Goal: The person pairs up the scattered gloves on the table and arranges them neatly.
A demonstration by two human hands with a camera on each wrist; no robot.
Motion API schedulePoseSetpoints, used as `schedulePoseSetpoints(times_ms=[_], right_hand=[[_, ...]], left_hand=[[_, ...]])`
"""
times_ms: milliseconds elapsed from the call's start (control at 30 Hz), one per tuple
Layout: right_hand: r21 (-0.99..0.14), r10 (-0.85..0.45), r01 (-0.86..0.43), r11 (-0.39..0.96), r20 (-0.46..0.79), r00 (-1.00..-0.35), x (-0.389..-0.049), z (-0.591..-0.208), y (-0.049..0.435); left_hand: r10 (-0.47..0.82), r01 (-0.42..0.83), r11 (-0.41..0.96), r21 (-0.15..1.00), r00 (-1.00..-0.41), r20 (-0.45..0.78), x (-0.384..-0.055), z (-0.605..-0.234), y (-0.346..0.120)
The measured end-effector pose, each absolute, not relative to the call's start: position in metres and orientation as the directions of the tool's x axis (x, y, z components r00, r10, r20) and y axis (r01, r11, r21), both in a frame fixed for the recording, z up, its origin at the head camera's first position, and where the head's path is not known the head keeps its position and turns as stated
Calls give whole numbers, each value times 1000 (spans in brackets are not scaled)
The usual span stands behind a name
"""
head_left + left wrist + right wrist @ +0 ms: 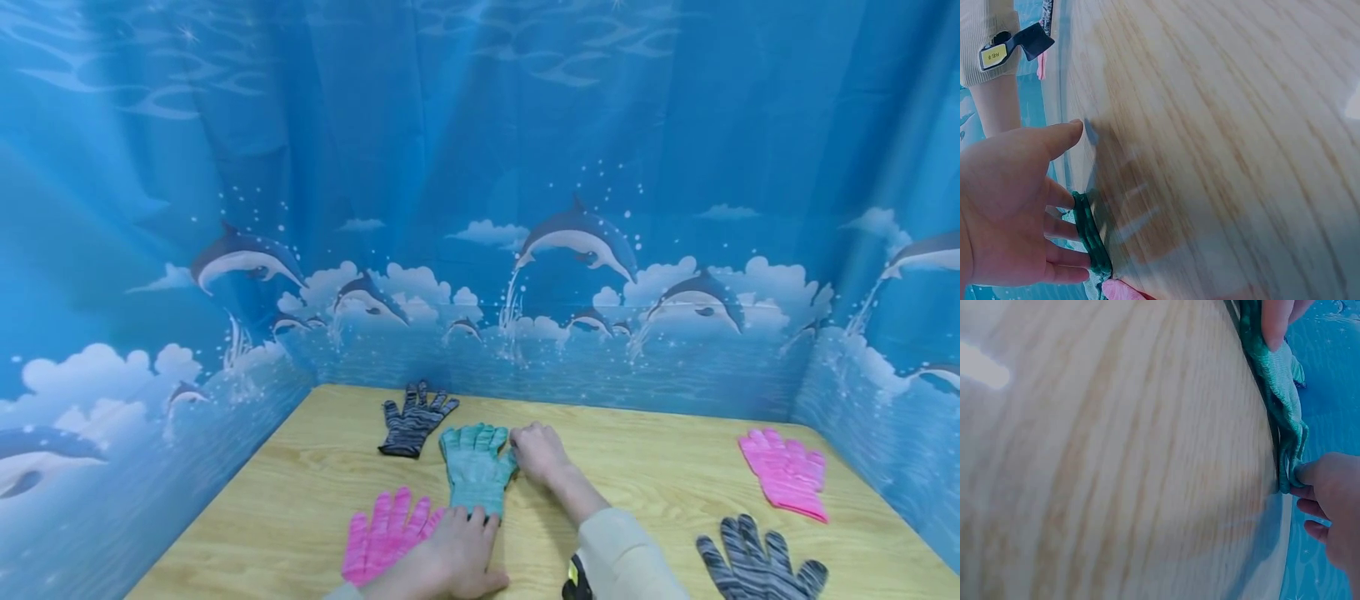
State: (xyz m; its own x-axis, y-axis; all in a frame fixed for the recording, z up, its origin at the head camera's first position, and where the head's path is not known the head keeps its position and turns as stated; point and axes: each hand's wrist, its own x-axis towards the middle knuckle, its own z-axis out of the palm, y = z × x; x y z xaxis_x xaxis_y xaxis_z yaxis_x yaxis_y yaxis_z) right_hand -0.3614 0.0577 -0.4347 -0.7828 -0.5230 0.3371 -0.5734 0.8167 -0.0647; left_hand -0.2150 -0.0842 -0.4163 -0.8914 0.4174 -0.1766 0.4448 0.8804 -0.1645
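Your right hand (537,450) pinches the thumb of the teal-green knitted glove (474,471) lying flat on the pale wood-grain tabletop (660,467); your left hand (459,552), fingers extended, touches its cuff, near the bright pink knitted glove (384,537).

Matt knitted cloth on the teal glove (474,471), same knit on the pink gloves (786,473); smooth wood-grain tabletop (660,467) throws back glossy glare, dolphin curtain (480,125) shines softly, ribbed cloth on the sleeve (979,19)!
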Motion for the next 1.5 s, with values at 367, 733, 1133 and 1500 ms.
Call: schedulePoseSetpoints(times_ms=[367, 733, 1133, 1500], right_hand=[[217, -589, -548, 808, 324, -740, -361, -444, 55], [168, -578, -554, 816, 286, -764, -364, -441, 54], [34, -576, -597, 802, 313, -755, -366, -432, 50], [-70, -572, -611, 788, 284, -770, -367, -432, 42]], left_hand=[[439, 462, 872, -165, -885, -158, -213, -418, -88], [425, 452, 885, -114, -882, -206, -216, -427, -95], [519, 533, 828, -175, -846, -120, -214, -426, -101], [527, 546, 817, -186, -838, -144, -216, -423, -99]])
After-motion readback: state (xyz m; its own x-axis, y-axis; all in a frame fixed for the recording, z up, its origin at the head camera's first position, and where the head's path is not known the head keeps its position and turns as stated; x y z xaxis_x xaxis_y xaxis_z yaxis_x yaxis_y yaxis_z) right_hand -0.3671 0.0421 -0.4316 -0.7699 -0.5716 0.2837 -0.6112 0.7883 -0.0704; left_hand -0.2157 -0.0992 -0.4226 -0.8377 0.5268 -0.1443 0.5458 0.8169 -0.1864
